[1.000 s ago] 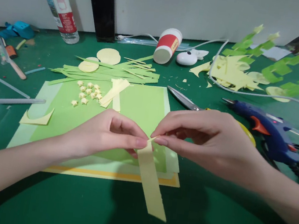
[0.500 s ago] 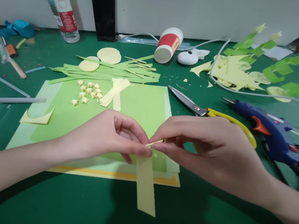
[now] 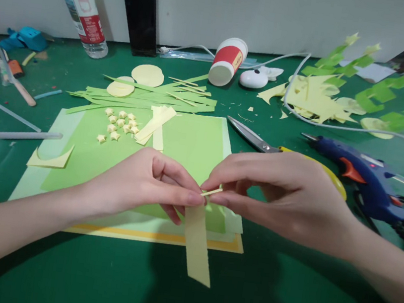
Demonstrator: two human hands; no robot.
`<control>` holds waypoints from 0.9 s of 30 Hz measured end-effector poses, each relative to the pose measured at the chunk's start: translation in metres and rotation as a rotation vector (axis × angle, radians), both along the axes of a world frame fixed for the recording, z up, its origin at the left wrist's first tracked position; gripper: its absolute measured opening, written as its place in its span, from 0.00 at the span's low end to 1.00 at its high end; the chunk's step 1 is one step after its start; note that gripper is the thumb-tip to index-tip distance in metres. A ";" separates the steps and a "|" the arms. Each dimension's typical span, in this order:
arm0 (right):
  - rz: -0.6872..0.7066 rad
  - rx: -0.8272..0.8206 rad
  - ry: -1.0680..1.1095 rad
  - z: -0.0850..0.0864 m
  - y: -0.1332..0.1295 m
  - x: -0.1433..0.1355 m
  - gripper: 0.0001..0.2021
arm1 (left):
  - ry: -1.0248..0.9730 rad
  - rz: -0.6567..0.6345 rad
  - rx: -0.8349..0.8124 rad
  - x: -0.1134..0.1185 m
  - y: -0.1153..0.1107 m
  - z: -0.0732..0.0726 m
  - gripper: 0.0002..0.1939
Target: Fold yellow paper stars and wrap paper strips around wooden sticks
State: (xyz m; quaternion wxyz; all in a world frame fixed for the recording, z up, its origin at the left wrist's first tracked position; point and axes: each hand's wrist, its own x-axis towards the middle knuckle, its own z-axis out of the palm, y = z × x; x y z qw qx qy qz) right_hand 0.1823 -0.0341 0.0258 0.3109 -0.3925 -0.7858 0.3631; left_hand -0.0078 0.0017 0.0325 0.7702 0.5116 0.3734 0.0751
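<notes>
A pale yellow paper strip hangs down from my fingertips, its upper end folded over. My left hand pinches it between thumb and fingers. From the right, my right hand closes thumb and forefinger on the folded end, whose thin edge shows between the fingertips. Both hands are over light green paper sheets. Small yellow paper stars lie in a cluster on these sheets, beside several spare yellow strips.
Scissors with yellow handles and a blue glue gun lie to the right. Behind are green strips, a tipped paper cup, a bottle and yellow scraps.
My right hand has risen slightly and its fingers are a little more apart. The hanging end of the strip has moved up slightly.
</notes>
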 end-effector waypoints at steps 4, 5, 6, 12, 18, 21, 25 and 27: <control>-0.011 0.007 -0.065 0.001 -0.001 -0.001 0.07 | 0.078 0.036 -0.005 0.001 -0.001 0.001 0.02; -0.019 0.018 -0.067 0.001 -0.001 -0.001 0.08 | 0.089 0.035 -0.007 0.001 -0.002 0.001 0.02; -0.029 0.027 -0.062 0.001 -0.002 -0.001 0.08 | 0.092 0.031 -0.010 0.001 -0.002 0.001 0.02; -0.083 -0.066 -0.032 0.000 -0.002 0.000 0.07 | 0.019 -0.081 -0.090 0.000 -0.002 0.001 0.06; -0.061 -0.105 -0.012 0.002 0.000 0.001 0.05 | -0.027 -0.065 -0.092 0.000 -0.001 -0.001 0.07; -0.031 -0.089 -0.043 0.001 0.001 0.002 0.05 | 0.005 -0.036 -0.051 -0.001 -0.002 -0.001 0.06; -0.002 0.004 -0.104 -0.001 0.000 0.001 0.07 | 0.099 -0.016 -0.041 0.002 -0.003 0.002 0.02; 0.017 0.051 -0.116 0.000 -0.001 0.001 0.08 | 0.124 -0.006 -0.046 0.003 -0.002 0.004 0.01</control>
